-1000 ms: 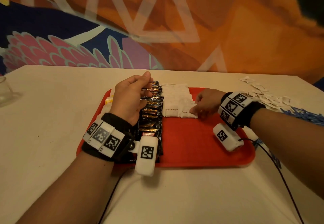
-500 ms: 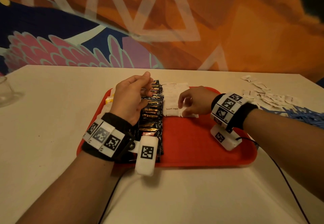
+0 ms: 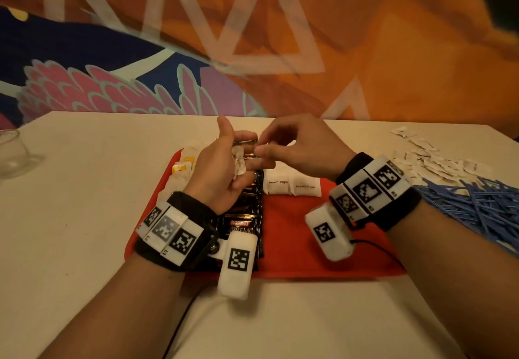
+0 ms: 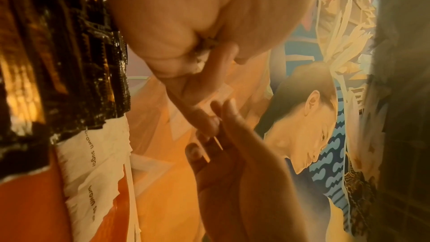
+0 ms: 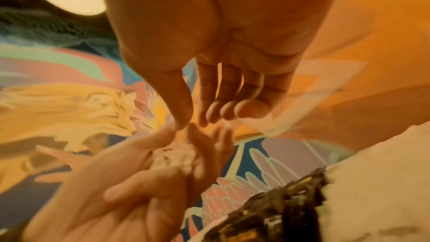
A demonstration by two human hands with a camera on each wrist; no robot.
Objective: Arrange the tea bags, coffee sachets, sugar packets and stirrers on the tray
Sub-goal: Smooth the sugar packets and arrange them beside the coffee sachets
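Above the middle of the frame, a small bunch of white sugar packets is cupped in the left hand, thumb raised and fingers curled loosely beneath. The right hand is brought in against it, thumb and forefinger closed together at the bunch's upper edge; whether a packet is actually pinched cannot be told, since the contact is blurred in both wrist views.

Below, the red tray is seen carrying a dark column of coffee sachets down its centre. A white block of brown sugar packets is laid just right of that column, and tea bags are glimpsed at the tray's left edge. More packets and blue stirrers are heaped on the tabletop at the right of the frame.

The risk, as judged: with so loose a cradle, several packets could be dragged out together and spilled onto the sachets. The thin paper could be crumpled or torn if it is nipped too hard. The tidy sugar block may also be knocked askew by the right wrist when it is lowered.
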